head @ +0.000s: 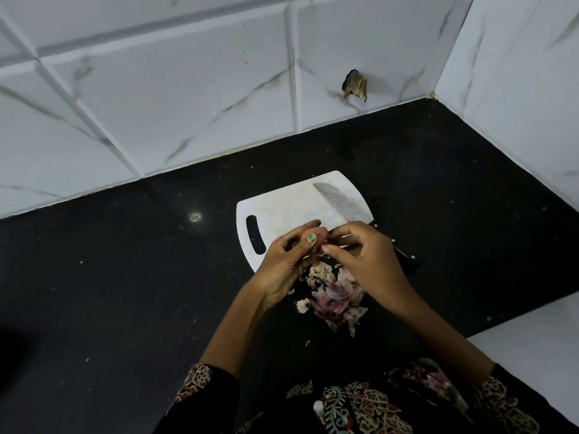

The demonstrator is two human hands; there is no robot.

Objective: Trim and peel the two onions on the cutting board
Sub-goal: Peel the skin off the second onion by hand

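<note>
My left hand (289,258) grips a small purple onion (320,242) above the near edge of the white cutting board (282,205); the onion is mostly hidden by my fingers. My right hand (365,256) pinches at the onion's right side, where a strip of skin shows. A second onion is not visible; a hint of purple (279,237) shows behind my left hand. A knife lies on the board's right side, its blade (338,200) pointing away and its dark handle (407,260) partly hidden behind my right hand.
A pile of purple and white onion peels (333,296) lies on the black counter (125,277) just in front of the board. White marbled tile walls (188,89) close the back and right. A white surface (532,346) sits at the near right.
</note>
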